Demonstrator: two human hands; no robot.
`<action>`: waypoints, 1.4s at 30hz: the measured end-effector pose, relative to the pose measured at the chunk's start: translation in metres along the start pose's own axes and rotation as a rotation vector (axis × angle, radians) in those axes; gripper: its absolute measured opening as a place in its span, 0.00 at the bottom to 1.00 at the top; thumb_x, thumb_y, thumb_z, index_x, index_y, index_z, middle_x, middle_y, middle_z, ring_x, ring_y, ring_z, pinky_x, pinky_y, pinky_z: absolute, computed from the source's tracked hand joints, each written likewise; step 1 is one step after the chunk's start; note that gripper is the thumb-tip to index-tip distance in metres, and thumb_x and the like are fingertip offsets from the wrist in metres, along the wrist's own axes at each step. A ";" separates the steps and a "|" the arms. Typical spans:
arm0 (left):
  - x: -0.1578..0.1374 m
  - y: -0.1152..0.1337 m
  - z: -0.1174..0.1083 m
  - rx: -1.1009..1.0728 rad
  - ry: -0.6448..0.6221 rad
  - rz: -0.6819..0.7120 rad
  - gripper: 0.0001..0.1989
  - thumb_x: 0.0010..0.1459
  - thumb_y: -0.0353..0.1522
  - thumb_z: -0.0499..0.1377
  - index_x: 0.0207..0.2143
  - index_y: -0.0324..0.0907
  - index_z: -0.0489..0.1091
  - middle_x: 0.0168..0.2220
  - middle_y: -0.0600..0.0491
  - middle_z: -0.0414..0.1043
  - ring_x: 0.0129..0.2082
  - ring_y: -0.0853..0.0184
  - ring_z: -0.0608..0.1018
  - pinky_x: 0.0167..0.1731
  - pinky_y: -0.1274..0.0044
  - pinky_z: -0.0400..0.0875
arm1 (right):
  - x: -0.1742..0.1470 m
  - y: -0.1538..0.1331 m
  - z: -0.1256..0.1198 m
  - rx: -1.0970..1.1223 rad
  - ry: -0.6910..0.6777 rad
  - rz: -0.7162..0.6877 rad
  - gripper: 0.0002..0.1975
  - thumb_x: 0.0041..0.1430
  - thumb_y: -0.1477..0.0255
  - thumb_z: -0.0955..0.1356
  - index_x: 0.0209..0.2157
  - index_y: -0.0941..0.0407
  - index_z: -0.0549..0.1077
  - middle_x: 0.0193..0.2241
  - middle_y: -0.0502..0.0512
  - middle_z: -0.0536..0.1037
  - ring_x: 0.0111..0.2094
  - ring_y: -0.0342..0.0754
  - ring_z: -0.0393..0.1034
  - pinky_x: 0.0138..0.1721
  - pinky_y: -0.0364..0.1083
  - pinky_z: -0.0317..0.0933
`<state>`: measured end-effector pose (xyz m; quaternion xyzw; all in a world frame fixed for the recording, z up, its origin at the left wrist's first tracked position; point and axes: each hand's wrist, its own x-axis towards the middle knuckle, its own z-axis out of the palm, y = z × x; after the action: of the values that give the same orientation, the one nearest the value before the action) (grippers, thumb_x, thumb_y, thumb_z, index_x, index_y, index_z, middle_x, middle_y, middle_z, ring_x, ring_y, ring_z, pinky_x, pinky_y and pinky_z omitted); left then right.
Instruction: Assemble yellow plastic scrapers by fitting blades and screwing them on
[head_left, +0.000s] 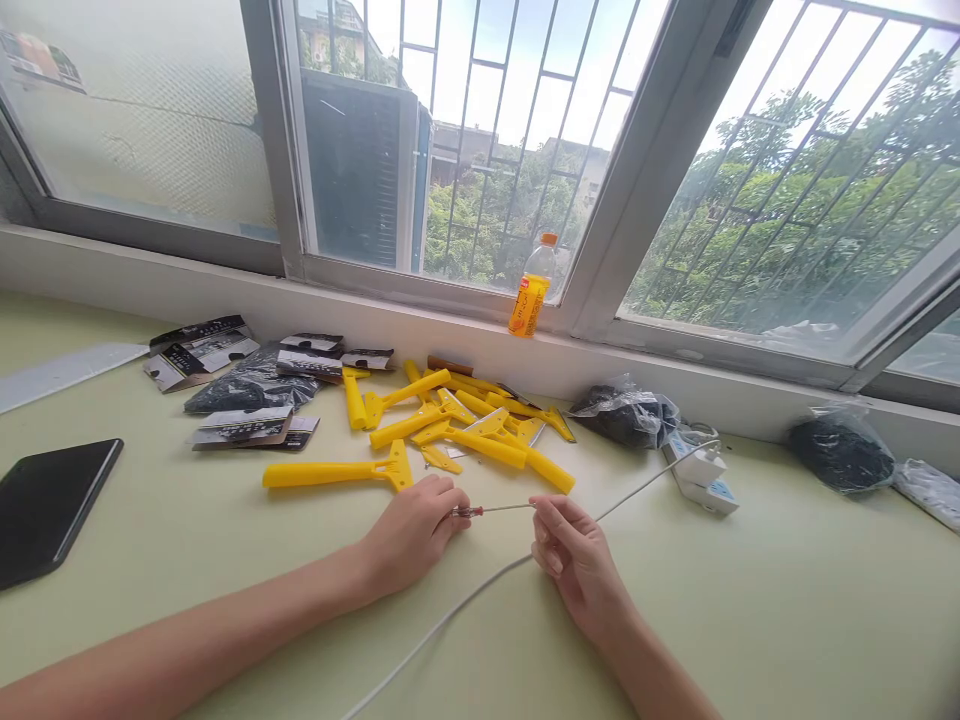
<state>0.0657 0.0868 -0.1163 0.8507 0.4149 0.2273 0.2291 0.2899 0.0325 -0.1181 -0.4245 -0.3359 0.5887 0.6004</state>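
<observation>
Between my two hands lies a small screwdriver with a red and clear handle and a thin metal shaft. My left hand is closed round its handle end. The fingers of my right hand pinch the tip of the shaft; whether anything tiny sits there is too small to tell. Just behind my left hand lies a yellow scraper with a long handle. A heap of yellow scraper parts spreads farther back, some showing metal blades.
A white cable crosses the table under my right hand to a power strip. Black-filled plastic bags, cardboard packaging and a bottle line the window side. A black tablet lies at left.
</observation>
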 end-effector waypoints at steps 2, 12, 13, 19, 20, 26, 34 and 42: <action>0.000 0.001 0.000 -0.013 0.005 -0.003 0.09 0.66 0.36 0.54 0.38 0.43 0.72 0.40 0.53 0.73 0.43 0.67 0.71 0.42 0.76 0.62 | 0.000 0.002 0.001 -0.022 0.022 -0.041 0.17 0.51 0.60 0.78 0.33 0.58 0.78 0.21 0.45 0.65 0.16 0.33 0.51 0.19 0.39 0.45; 0.000 0.000 -0.001 -0.032 0.024 0.000 0.08 0.64 0.35 0.55 0.35 0.41 0.70 0.38 0.53 0.74 0.41 0.67 0.71 0.39 0.77 0.61 | -0.007 0.002 0.007 -0.328 0.186 -0.278 0.18 0.54 0.57 0.76 0.33 0.58 0.77 0.20 0.49 0.68 0.18 0.37 0.54 0.19 0.41 0.50; 0.000 0.000 -0.001 -0.030 0.024 -0.004 0.08 0.64 0.35 0.55 0.35 0.41 0.70 0.38 0.53 0.74 0.40 0.67 0.71 0.39 0.77 0.60 | -0.008 0.003 0.006 -0.373 0.207 -0.302 0.18 0.54 0.56 0.76 0.34 0.58 0.78 0.20 0.49 0.68 0.18 0.38 0.54 0.19 0.41 0.51; -0.001 0.002 -0.001 -0.011 0.022 -0.016 0.08 0.64 0.35 0.55 0.34 0.41 0.68 0.37 0.53 0.72 0.39 0.68 0.70 0.38 0.77 0.59 | -0.009 0.008 0.004 -0.560 0.272 -0.394 0.19 0.55 0.55 0.74 0.37 0.57 0.79 0.23 0.52 0.71 0.21 0.41 0.58 0.20 0.41 0.55; -0.001 0.002 -0.001 -0.010 0.020 -0.016 0.08 0.64 0.35 0.55 0.33 0.41 0.68 0.37 0.53 0.72 0.39 0.68 0.70 0.38 0.77 0.59 | -0.009 0.008 0.004 -0.569 0.272 -0.394 0.19 0.55 0.55 0.74 0.37 0.57 0.79 0.23 0.52 0.71 0.21 0.41 0.58 0.20 0.41 0.55; 0.000 0.001 -0.002 -0.008 0.021 -0.001 0.08 0.64 0.35 0.56 0.33 0.41 0.69 0.36 0.53 0.72 0.38 0.69 0.70 0.37 0.78 0.59 | -0.008 0.003 0.008 -0.501 0.203 -0.284 0.20 0.52 0.54 0.76 0.35 0.58 0.78 0.21 0.51 0.70 0.19 0.40 0.56 0.19 0.41 0.51; -0.003 0.001 0.000 -0.045 0.006 0.093 0.11 0.64 0.38 0.57 0.34 0.40 0.71 0.34 0.53 0.71 0.35 0.71 0.69 0.34 0.79 0.60 | -0.011 0.008 0.013 -0.530 0.029 -0.158 0.20 0.52 0.54 0.76 0.33 0.58 0.78 0.19 0.50 0.70 0.20 0.40 0.56 0.20 0.41 0.51; -0.007 -0.003 0.003 -0.064 -0.041 0.324 0.15 0.66 0.42 0.55 0.35 0.40 0.73 0.33 0.51 0.73 0.36 0.72 0.71 0.37 0.79 0.63 | -0.016 0.010 0.018 -0.516 -0.058 -0.084 0.22 0.51 0.53 0.76 0.31 0.58 0.78 0.18 0.51 0.72 0.18 0.39 0.58 0.19 0.40 0.51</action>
<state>0.0621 0.0823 -0.1221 0.9032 0.2600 0.2571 0.2248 0.2676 0.0183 -0.1181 -0.5321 -0.5094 0.4700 0.4863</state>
